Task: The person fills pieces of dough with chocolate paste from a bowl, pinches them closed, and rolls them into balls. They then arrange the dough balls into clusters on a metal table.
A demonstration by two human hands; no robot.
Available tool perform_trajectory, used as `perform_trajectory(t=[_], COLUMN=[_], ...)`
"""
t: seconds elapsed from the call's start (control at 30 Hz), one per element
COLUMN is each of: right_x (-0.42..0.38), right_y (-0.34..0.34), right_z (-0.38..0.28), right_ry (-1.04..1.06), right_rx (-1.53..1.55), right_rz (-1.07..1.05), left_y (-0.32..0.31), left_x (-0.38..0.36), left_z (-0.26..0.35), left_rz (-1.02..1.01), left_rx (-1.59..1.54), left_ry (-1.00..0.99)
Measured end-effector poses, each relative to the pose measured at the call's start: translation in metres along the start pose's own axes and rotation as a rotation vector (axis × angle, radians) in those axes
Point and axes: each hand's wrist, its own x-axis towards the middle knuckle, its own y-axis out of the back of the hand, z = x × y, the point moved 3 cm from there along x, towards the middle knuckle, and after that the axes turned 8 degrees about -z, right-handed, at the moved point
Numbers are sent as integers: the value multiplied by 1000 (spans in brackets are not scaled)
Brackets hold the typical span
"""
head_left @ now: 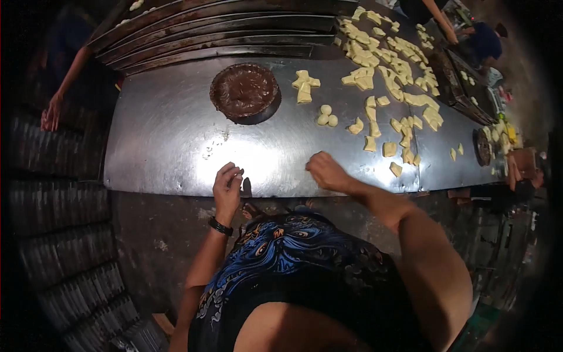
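Observation:
My left hand (227, 183) is over the near edge of the metal table (170, 135), with its fingers curled and a small dark spot at the fingertips. Over the same edge, further right, my right hand (326, 171) is closed with the knuckles up. What either hand holds, if anything, is hidden. Beyond my left hand stands a round pan of dark brown paste (244, 91). Several pale dough balls (326, 116) sit together past my right hand, with a cluster of flat dough pieces (304, 87) behind them.
Many cut dough pieces (404, 70) spread over the table's right side. Stacked dark trays (223, 29) line the back. One person's hand (51, 112) hangs at the left; another person's arm (441, 20) reaches in at the top right. More trays (64, 208) stand at the lower left.

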Motion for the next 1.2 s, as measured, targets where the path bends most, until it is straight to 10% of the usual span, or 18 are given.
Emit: perform_trajectory(t=[0.2,0.33,0.5,0.63,0.83,0.93,1.2], right_x=[41,11,9,28,42,68,140], right_y=[2,20,55,101,84,95,57], right_z=[38,9,95,129,159,132,115], right_ry=[-382,-276,-704,-980,-1118,-932,-1215], right_rx=[-25,139,1167,805,826,68,-204], right_rz=[242,25,-29,513,35,29,224], left_y=[-36,-71,-69,-50,7,36,40], left_x=[-21,-22,-26,-12,19,25,32], left_z=[-1,38,19,11,17,3,6], left_rz=[171,122,176,150,45,-52,-109], left_rx=[-29,2,-120,-98,10,195,66], left_ry=[142,112,132,77,-17,-97,-35])
